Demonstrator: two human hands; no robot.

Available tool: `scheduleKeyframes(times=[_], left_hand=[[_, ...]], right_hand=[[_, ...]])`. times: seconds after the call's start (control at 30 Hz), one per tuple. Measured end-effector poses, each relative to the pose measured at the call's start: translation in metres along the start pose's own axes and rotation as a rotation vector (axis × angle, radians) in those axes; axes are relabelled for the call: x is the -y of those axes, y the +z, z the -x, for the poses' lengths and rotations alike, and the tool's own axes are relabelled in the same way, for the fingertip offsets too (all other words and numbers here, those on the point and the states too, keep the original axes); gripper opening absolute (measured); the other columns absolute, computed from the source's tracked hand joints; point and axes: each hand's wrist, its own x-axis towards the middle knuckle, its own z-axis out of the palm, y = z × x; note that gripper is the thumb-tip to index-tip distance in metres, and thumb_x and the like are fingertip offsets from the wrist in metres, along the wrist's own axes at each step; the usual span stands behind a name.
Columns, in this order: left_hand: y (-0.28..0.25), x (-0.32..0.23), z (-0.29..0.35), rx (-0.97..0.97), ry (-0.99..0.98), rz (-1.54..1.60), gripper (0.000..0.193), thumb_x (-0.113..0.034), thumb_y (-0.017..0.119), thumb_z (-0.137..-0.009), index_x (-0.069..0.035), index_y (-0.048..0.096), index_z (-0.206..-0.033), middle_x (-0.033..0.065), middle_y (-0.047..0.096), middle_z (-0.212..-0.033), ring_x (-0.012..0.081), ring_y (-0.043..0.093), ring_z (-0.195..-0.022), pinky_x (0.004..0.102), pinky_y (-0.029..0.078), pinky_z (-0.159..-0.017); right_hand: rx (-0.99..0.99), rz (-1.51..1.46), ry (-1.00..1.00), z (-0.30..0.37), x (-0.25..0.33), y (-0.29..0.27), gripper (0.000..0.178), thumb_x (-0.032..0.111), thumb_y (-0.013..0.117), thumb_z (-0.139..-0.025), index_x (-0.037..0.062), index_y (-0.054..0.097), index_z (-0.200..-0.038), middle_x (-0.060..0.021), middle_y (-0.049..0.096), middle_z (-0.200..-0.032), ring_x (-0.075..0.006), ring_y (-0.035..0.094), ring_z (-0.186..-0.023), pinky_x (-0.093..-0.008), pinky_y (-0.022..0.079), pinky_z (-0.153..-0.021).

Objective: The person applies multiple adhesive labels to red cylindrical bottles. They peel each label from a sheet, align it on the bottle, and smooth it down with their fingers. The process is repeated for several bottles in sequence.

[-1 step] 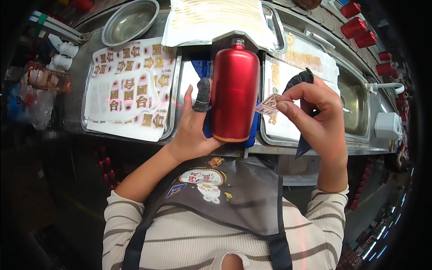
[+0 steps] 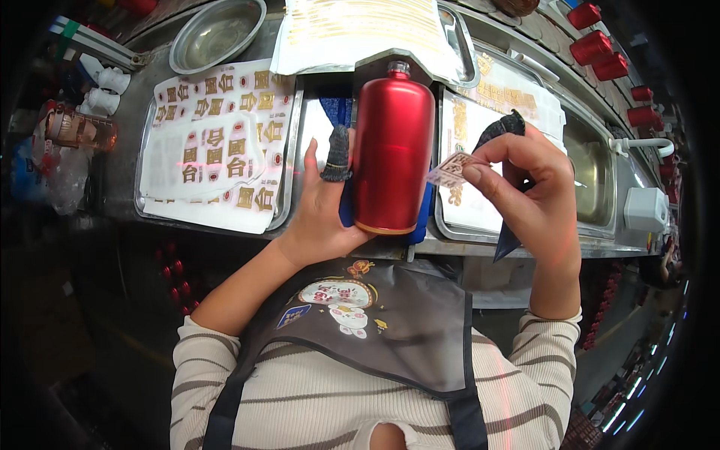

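Head view shows the red bottle (image 2: 394,154) between both hands, against the left hand (image 2: 319,217), whose grip is partly hidden, so I cannot tell how closed; the right hand (image 2: 480,166) pinches a small printed slip (image 2: 452,169) just beside the bottle.

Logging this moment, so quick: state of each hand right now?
Left hand: at the base of the red bottle, some fingers hidden; grip cannot be told.
Right hand: closed, pinching a small printed label.
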Motion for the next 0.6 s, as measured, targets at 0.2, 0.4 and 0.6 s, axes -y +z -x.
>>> scheduleKeyframes(times=[0.2, 0.4, 0.6], left_hand=[[-0.002, 0.004, 0.000, 0.133, -0.068, -0.095, 0.108, -0.047, 0.083, -0.075, 0.000, 0.027, -0.154, 0.0207, 0.046, -0.149, 0.0353, 0.045, -0.139, 0.0667, 0.003, -0.115], [-0.006, 0.003, -0.003, 0.145, -0.122, 0.024, 0.101, -0.049, 0.083, -0.075, -0.007, 0.034, -0.153, 0.0155, 0.047, -0.150, 0.0339, 0.038, -0.144, 0.0648, -0.004, -0.117], [-0.016, 0.005, 0.003, 0.107, -0.112, 0.121, 0.114, -0.050, 0.086, -0.071, 0.001, 0.027, -0.154, 0.0215, 0.042, -0.150, 0.0372, 0.042, -0.140, 0.0591, 0.008, -0.119]], right_hand=[[-0.019, -0.026, 0.018, -0.002, 0.010, -0.012, 0.010, 0.006, 0.078, -0.080, 0.0015, 0.071, -0.084, 0.0029, 0.050, -0.072, -0.0025, 0.031, -0.054, -0.0230, 0.021, -0.050], [0.066, -0.102, 0.019, -0.005, 0.021, -0.011, 0.015, 0.009, 0.079, -0.082, -0.0013, 0.068, -0.083, 0.0044, 0.054, -0.077, 0.0018, 0.037, -0.057, -0.0192, 0.023, -0.050], [0.270, -0.222, 0.100, -0.032, 0.018, 0.019, 0.020, 0.015, 0.080, -0.084, -0.0008, 0.068, -0.083, 0.0047, 0.056, -0.074, 0.0009, 0.044, -0.058, -0.0192, 0.032, -0.051]])
